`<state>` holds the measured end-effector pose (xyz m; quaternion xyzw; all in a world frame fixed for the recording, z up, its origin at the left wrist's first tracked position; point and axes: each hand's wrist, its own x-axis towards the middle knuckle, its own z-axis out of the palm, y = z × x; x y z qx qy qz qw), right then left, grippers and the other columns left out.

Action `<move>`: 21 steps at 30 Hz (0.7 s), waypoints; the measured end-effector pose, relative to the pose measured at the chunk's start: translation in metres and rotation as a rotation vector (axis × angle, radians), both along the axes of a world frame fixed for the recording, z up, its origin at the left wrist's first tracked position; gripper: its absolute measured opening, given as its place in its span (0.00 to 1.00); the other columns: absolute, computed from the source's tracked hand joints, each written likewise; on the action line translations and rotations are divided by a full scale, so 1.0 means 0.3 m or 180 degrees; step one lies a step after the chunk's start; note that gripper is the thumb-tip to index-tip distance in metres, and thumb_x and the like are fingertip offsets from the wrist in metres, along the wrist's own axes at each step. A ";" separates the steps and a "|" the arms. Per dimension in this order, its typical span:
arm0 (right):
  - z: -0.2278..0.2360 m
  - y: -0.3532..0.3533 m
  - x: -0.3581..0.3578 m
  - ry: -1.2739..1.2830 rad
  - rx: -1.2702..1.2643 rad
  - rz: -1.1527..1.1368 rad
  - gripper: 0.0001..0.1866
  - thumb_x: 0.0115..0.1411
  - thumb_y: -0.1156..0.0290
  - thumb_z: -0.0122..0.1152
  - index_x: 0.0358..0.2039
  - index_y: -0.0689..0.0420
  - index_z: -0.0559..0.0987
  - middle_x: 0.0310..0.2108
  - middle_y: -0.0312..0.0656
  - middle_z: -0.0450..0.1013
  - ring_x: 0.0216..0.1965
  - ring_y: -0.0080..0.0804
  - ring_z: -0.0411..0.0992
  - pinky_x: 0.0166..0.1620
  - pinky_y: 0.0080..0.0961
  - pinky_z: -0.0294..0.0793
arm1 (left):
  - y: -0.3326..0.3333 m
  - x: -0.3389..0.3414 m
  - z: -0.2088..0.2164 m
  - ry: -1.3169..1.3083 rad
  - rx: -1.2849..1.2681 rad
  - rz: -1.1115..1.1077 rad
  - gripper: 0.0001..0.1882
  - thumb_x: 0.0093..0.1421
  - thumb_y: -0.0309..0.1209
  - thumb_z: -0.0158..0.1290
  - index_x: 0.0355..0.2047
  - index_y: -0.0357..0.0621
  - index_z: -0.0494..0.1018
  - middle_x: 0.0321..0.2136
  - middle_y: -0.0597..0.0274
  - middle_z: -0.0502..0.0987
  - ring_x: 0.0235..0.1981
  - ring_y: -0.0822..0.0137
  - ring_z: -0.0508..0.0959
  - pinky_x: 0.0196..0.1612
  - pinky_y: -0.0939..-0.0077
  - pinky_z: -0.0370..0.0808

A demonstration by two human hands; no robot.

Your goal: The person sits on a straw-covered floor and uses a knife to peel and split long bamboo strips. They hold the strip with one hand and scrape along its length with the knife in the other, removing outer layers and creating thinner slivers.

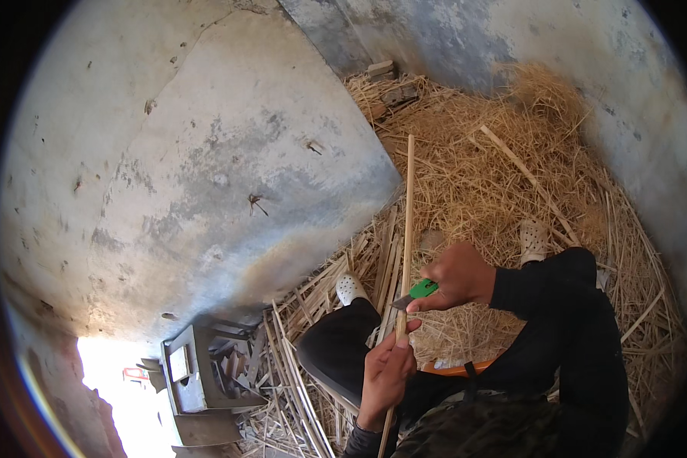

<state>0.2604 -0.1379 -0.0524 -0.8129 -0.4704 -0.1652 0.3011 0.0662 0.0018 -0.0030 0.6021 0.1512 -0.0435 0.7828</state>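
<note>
A long, pale strip of bamboo or wood (410, 206) runs upright through the middle of the view. My left hand (388, 372) is closed around its lower part. Just above, my right hand (459, 276) grips a green-handled utility knife (423, 288). The knife's grey blade lies across the strip, touching or very close to it; I cannot tell how deep it sits. Most of the knife's handle is hidden inside my right fist. The lower end of the strip passes in front of my dark-clothed lap.
Straw-like shavings (542, 153) cover the floor ahead, with a loose stick (523, 164) on them. More long strips (294, 374) lie to the left. A worn wall (229, 153) rises close on the left, near a wooden cabinet (195, 374). My pale clogs (349, 288) rest among the strips.
</note>
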 end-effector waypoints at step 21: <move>-0.006 0.011 0.036 0.0228 0.0401 -0.0255 0.37 0.45 0.27 0.57 0.07 0.52 0.70 0.03 0.33 0.57 0.05 0.27 0.58 0.11 0.29 0.57 | -0.007 -0.008 0.042 0.0034 0.0257 0.0161 0.21 0.68 0.31 0.43 0.55 0.26 0.63 0.15 0.77 0.58 0.15 0.84 0.56 0.21 0.87 0.54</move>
